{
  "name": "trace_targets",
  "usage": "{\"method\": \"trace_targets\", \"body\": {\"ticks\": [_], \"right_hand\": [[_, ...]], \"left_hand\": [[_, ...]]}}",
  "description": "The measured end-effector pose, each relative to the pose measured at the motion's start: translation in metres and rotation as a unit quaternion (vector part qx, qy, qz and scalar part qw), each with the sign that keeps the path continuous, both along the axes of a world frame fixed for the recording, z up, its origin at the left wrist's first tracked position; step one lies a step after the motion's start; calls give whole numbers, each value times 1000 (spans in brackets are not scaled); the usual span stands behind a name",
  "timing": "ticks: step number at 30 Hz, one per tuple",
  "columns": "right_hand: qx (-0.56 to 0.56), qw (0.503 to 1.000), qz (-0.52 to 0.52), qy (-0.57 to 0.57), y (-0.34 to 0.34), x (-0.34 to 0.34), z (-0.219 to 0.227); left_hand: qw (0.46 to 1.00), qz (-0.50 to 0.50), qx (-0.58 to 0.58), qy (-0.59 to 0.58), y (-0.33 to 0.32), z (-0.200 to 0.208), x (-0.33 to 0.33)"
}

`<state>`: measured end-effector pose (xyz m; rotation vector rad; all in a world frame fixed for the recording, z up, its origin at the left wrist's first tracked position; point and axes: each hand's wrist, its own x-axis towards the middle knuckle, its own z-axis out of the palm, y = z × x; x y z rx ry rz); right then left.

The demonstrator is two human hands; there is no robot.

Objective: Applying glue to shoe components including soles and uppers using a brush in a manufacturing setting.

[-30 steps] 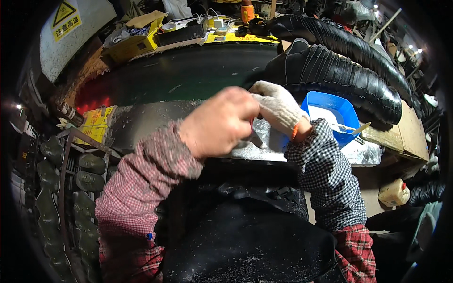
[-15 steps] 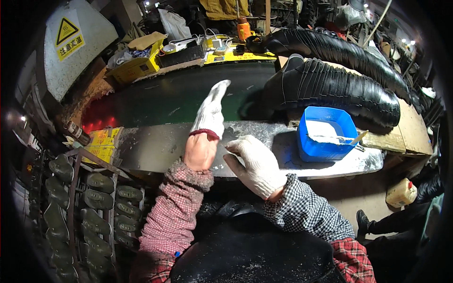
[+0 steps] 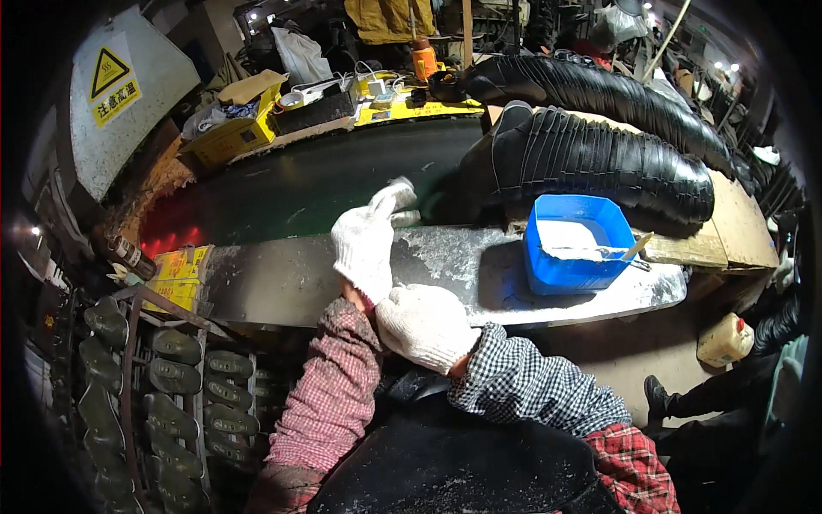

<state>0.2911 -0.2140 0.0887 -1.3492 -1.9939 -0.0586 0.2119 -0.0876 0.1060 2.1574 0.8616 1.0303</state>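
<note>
Both of my hands wear white knitted gloves. My left hand (image 3: pixel 366 244) is raised over the near metal edge of the bench (image 3: pixel 287 265), its fingers apart and holding nothing. Closed at its wrist is my right hand (image 3: pixel 425 325), gripping the left glove's cuff (image 3: pixel 358 295), which has a dark red edge. Most of the right fingertips are hidden behind that wrist. To the right of the hands stands a blue plastic tub (image 3: pixel 575 272) with white contents and a stick-handled tool (image 3: pixel 635 247) resting across its rim.
Stacked black curved pieces (image 3: pixel 599 163) lie behind the tub. A dark green conveyor belt (image 3: pixel 291 184) runs beyond the bench edge, glowing red at left. Racked dark shoe-shaped forms (image 3: pixel 175 377) stand lower left. At right are a pale jug (image 3: pixel 725 341) and another person's leg (image 3: pixel 706 400).
My right hand has moved left onto the left wrist and closed at the cuff. The bare gap above the left sleeve has shrunk. My left fingers have spread, and the view has shifted slightly.
</note>
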Motion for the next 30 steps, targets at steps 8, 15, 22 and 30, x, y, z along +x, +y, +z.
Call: {"method": "trace_targets", "body": {"ticks": [8, 15, 22, 30], "right_hand": [[-105, 992, -66, -2, 9, 9, 20], [-106, 986, -40, 119, -3, 30, 8], [-121, 989, 16, 86, 1, 49, 12], [-96, 995, -14, 14, -15, 67, 2]], "left_hand": [[668, -339, -450, -485, 18, -14, 8], [536, -367, -512, -562, -14, 44, 32], [560, -301, -553, -538, -16, 6, 47], [632, -258, -531, -502, -21, -16, 85]]}}
